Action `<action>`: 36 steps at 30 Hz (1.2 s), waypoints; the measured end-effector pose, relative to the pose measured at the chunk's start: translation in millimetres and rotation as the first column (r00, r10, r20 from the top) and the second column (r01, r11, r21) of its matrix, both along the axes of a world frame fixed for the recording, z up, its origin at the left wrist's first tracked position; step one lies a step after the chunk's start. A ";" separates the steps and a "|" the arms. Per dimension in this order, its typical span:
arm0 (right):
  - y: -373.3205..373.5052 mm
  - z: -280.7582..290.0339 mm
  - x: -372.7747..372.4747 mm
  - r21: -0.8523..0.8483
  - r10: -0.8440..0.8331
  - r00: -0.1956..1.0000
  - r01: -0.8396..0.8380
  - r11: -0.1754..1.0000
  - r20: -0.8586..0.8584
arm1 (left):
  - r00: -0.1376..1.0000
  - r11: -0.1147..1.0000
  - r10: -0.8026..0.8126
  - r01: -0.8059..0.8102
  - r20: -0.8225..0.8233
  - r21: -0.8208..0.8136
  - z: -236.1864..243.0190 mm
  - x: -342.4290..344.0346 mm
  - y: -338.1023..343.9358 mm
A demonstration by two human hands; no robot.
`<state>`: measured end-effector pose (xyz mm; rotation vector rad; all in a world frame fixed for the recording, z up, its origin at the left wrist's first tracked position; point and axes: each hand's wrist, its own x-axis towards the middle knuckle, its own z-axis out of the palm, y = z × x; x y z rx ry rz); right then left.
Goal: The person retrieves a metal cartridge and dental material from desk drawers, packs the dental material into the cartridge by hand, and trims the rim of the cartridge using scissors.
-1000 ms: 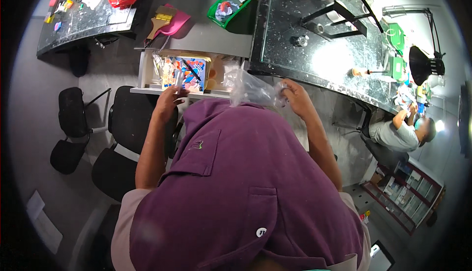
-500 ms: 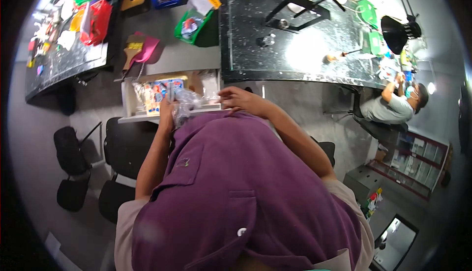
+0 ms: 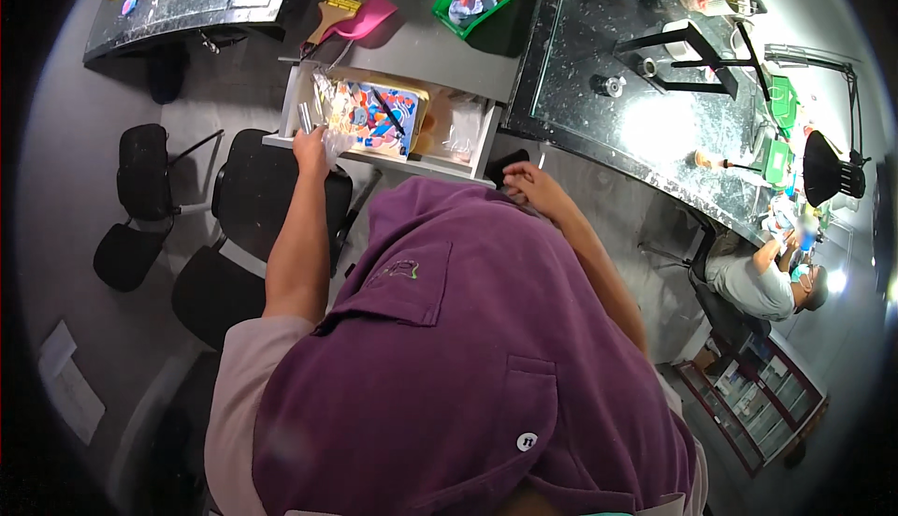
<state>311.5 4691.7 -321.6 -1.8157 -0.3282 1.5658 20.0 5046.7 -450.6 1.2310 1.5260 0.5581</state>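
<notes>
My left hand (image 3: 312, 149) is closed at the front left corner of a pulled-out drawer (image 3: 382, 162). It grips a crumpled clear plastic bag (image 3: 338, 143), and a thin silvery piece (image 3: 305, 117) sticks up by its fingers. In the drawer lies a notebook (image 3: 360, 114) with a colourful patterned cover, a black pen (image 3: 388, 112) resting across it. Clear plastic packaging (image 3: 462, 130) fills the drawer's right side. Just off the drawer's front right corner, my right hand (image 3: 531, 187) hangs with fingers loosely bent, nothing visible in it.
Above the drawer, the desk (image 3: 440, 39) bears a brush (image 3: 339, 13), a pink dustpan (image 3: 372, 20) and a green bin (image 3: 477, 15). A black-topped workbench (image 3: 571, 95) with a black frame stands right. Black chairs (image 3: 248, 179) are left; a seated person (image 3: 762, 277) works far right.
My left hand has moved with the plastic bag to the drawer's left corner, uncovering the notebook. My right hand has come off the drawer edge. The view has swung left.
</notes>
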 end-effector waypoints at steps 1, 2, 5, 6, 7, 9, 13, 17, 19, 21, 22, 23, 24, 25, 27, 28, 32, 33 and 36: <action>10.1 -4.6 -0.8 -0.032 0.028 0.999 -0.027 0.999 0.039 | 0.973 0.984 0.158 -0.142 0.168 -0.104 -5.5 1.7 -1.2; 19.1 -8.3 -2.3 -0.064 0.058 0.995 -0.054 0.997 0.075 | 0.974 0.983 0.165 -0.150 0.157 -0.104 -9.4 1.5 -0.1; 22.5 -40.6 -2.5 -0.085 0.047 0.999 -0.047 0.995 0.003 | 0.921 0.943 0.331 -0.317 0.203 -0.101 26.1 71.8 -1.1; 24.2 -51.5 -6.0 -0.084 0.063 0.998 -0.064 0.994 -0.015 | 0.932 0.937 0.349 -0.349 0.099 -0.017 37.5 90.1 9.9; 28.8 -62.8 -12.8 -0.132 0.099 0.993 -0.107 0.985 -0.069 | 0.915 0.932 0.361 -0.352 0.180 -0.083 41.0 99.7 28.3; 32.9 -79.7 -25.0 -0.165 0.196 0.975 -0.211 0.963 -0.105 | 0.827 0.944 0.329 -0.284 0.455 -0.166 49.4 139.2 71.1; 15.4 -138.4 -24.5 -0.132 0.317 0.948 -0.310 0.941 0.032 | 0.961 0.958 0.267 -0.256 0.072 -0.128 125.1 212.2 94.9; 11.4 -109.1 -26.2 -0.192 0.056 0.992 -0.077 0.978 -0.112 | 0.935 0.943 0.331 -0.324 -0.130 0.070 101.4 141.8 127.8; -5.2 -108.9 -24.0 -0.199 0.006 0.993 -0.030 0.980 -0.120 | 0.900 0.917 0.382 -0.342 -0.208 0.204 58.0 98.9 117.6; -4.6 -100.1 -27.9 -0.164 -0.025 0.988 0.000 0.986 -0.153 | 0.915 0.962 0.269 -0.273 -0.299 0.031 -21.0 -1.2 146.1; -5.6 -98.9 -29.1 -0.150 -0.017 0.985 -0.009 0.989 -0.169 | 0.886 0.962 0.273 -0.243 -0.374 0.128 -48.3 -23.9 142.6; -12.8 -105.8 -24.5 -0.180 -0.079 0.985 0.051 0.982 -0.153 | 0.953 0.978 0.187 -0.158 -0.240 0.136 -70.7 -8.2 113.8; -22.5 -114.2 -19.1 -0.228 -0.148 0.982 0.118 0.966 -0.119 | 0.987 0.988 0.146 -0.149 -0.061 -0.049 -75.1 25.0 74.1; -10.8 -108.2 -22.3 -0.218 -0.116 0.983 0.084 0.972 -0.142 | 0.974 0.995 0.100 -0.103 -0.205 -0.007 -81.5 -0.5 63.3; 5.2 -108.0 -23.0 -0.226 -0.035 0.992 0.006 0.974 -0.121 | 0.893 0.998 -0.028 0.050 -0.449 0.038 -90.9 2.8 40.6; 8.3 -112.2 -21.2 -0.257 -0.045 0.994 0.017 0.966 -0.104 | 0.830 0.986 -0.156 0.159 -0.536 -0.041 -65.1 33.6 20.0; 56.3 -138.7 -32.0 -0.155 -0.010 0.974 -0.026 0.988 -0.228 | 0.779 0.947 -0.289 0.316 -0.556 -0.049 -30.7 55.0 -2.9; 76.5 -140.9 -37.4 -0.131 -0.012 0.984 -0.012 0.991 -0.179 | 0.777 0.948 -0.288 0.314 -0.560 -0.052 -28.2 51.7 -5.3; 136.7 -160.3 -46.2 -0.058 -0.106 0.992 0.102 0.993 -0.071 | 0.743 0.950 -0.288 0.302 -0.604 -0.081 -18.7 45.3 -8.9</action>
